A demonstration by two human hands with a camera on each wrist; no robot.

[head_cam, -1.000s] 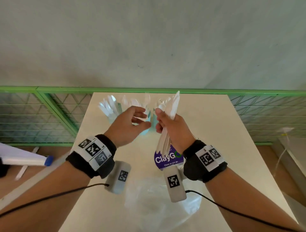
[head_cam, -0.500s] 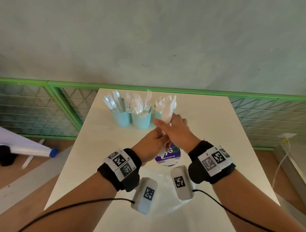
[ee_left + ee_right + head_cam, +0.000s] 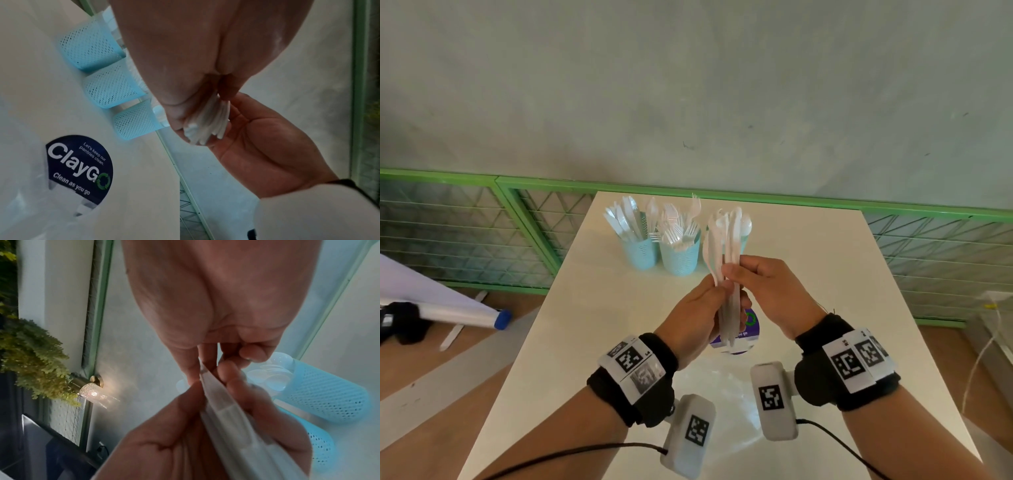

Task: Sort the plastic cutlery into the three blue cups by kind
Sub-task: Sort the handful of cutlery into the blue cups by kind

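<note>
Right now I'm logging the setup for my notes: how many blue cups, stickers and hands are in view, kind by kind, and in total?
Blue cups: 3 (left, middle, right, mostly hidden in the head view)
Stickers: 1
Hands: 2 (left hand, right hand), both gripping one cutlery bundle
Total: 6

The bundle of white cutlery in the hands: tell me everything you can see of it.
The bundle is a sheaf of thin, white, slightly translucent plastic pieces held roughly upright above the table, in front of the right-most cup. The left hand grips its lower half; the right hand pinches it higher up. Handle ends fan out below the left palm. The kinds cannot be told.
</note>
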